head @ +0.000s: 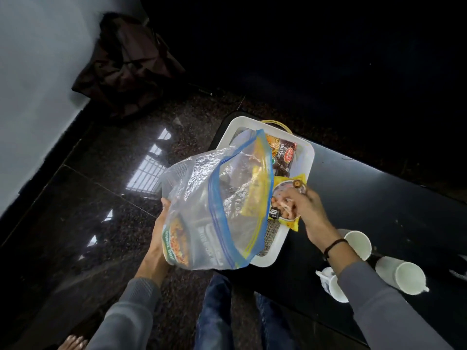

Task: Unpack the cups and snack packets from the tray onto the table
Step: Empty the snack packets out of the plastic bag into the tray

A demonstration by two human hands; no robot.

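Note:
A white tray [271, 258] sits at the left end of the dark table [379, 198]. My left hand [160, 233] holds a clear zip bag [217, 198] with a blue and yellow seal up over the tray's left side; a snack packet [177, 242] shows through the bag near my palm. My right hand [307, 210] pinches a yellow snack packet [284, 198] at the bag's mouth, above the tray. A dark "mixture" packet [284, 154] lies in the tray's far end. Three white cups [358, 245] [401, 276] [332, 286] lie on the table by my right forearm.
A metal mesh strainer [269, 236] shows in the tray's near end under the bag. The polished dark stone floor [113, 198] spreads left of the table, with a dark cloth bag [126, 66] against the white wall [32, 72]. My jeans-clad legs [219, 311] stand at the table's edge.

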